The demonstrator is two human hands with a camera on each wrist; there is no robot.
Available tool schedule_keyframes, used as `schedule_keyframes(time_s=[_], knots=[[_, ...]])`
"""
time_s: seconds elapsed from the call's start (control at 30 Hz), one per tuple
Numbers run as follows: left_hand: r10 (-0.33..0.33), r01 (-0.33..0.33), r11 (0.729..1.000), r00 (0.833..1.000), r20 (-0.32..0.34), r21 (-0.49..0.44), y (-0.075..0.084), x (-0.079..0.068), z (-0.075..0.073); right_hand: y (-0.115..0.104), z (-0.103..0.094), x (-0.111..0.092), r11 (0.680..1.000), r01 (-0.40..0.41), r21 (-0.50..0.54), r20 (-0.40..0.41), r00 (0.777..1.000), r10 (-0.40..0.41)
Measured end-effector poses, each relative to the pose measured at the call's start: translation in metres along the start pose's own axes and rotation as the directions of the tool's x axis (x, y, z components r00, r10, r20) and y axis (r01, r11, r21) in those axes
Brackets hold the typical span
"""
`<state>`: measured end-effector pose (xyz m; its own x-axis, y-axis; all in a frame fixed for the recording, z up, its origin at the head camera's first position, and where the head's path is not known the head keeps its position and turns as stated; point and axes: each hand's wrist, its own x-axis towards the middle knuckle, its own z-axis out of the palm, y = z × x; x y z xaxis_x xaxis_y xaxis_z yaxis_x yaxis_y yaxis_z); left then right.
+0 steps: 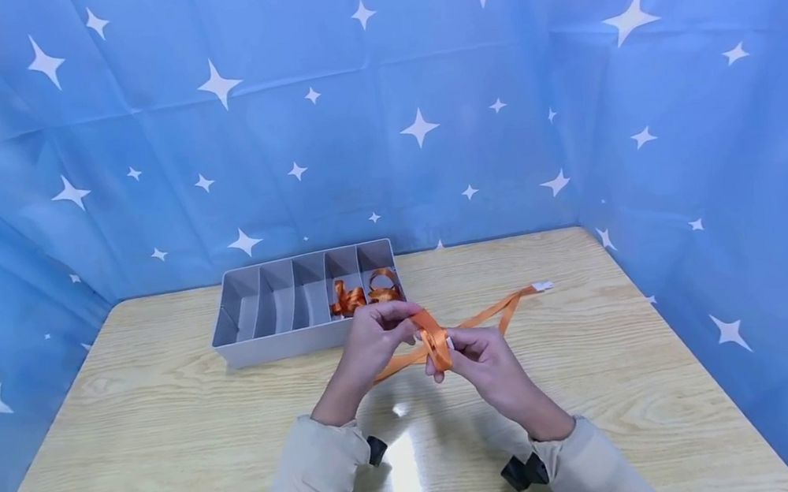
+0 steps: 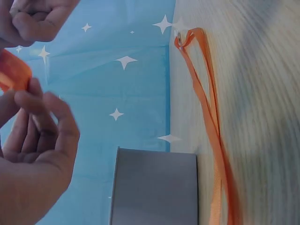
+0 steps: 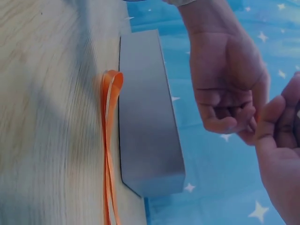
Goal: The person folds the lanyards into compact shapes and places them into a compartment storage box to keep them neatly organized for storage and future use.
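Note:
My left hand and right hand meet above the middle of the table, both pinching an orange ribbon strap wound into a loop. The left fingers grip its upper left side, the right thumb and fingers its lower right. In the left wrist view, part of the orange strap shows between the hands; fingers mostly hide it in the right wrist view. Below the hands, an orange lanyard lies stretched on the table, with a small metal clasp at its far end.
A grey divided box stands at the back left, close behind the lanyard. Coiled orange straps lie in its two right compartments. Blue star-patterned cloth hangs around the back and sides of the wooden table.

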<state>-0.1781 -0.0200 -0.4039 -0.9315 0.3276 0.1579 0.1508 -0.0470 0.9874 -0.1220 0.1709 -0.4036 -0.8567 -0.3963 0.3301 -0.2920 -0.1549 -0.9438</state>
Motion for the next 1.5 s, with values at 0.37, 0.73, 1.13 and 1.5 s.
schedule_keyframes(time_s=[0.37, 0.73, 1.13, 1.5], knots=[[0.108, -0.111, 0.989, 0.993, 0.037, 0.098, -0.009, -0.002, 0.012, 0.008, -0.005, 0.000, 0.998, -0.021, 0.060, -0.098, 0.995, 0.027], [0.148, -0.143, 0.966, 0.989, -0.011, 0.216, -0.017, -0.010, 0.027, 0.008, -0.012, 0.003, 0.994, -0.048, 0.101, -0.103, 0.993, 0.058], [0.126, -0.129, 0.975, 0.992, 0.025, 0.184, -0.013, -0.017, 0.032, 0.008, -0.015, 0.006, 0.994, -0.025, 0.108, -0.076, 0.997, 0.033], [0.158, -0.156, 0.983, 0.987, -0.018, 0.097, -0.010, -0.013, 0.020, 0.005, -0.014, 0.010, 0.999, -0.055, 0.002, -0.068, 0.996, 0.055]])
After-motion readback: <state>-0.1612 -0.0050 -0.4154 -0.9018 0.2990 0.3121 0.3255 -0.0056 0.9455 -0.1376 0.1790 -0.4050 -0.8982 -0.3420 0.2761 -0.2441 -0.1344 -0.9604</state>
